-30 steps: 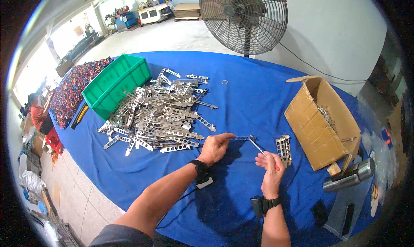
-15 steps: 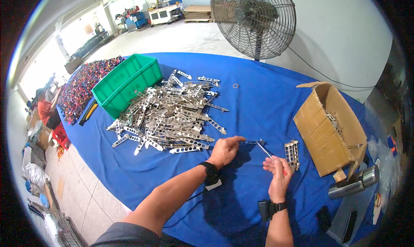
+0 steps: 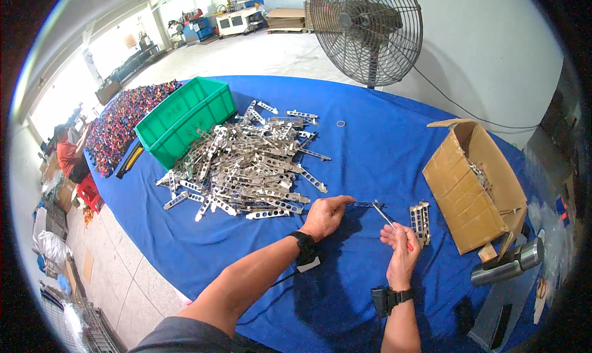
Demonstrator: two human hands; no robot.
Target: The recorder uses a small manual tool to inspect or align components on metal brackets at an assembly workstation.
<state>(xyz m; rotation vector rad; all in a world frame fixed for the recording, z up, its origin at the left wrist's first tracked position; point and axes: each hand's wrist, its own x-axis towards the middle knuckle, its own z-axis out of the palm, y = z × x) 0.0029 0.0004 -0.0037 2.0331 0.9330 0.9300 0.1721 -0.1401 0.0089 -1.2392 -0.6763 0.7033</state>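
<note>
The left hand (image 3: 325, 218) pinches the left end of a metal strip (image 3: 364, 204); the strip extends rightward over the blue cloth (image 3: 357, 152), between the pile of strips (image 3: 237, 168) and the cardboard box (image 3: 459, 199). The right hand (image 3: 402, 247), fingers curled, grips a thin tool (image 3: 384, 216), its tip at the strip's right end; firm contact cannot be confirmed. Caution: with the grip at one end only, sideways tool pressure could pivot the strip. A slipping tip could scratch metal, snag cloth or disturb the nearby set-aside strips (image 3: 420, 225).
</note>
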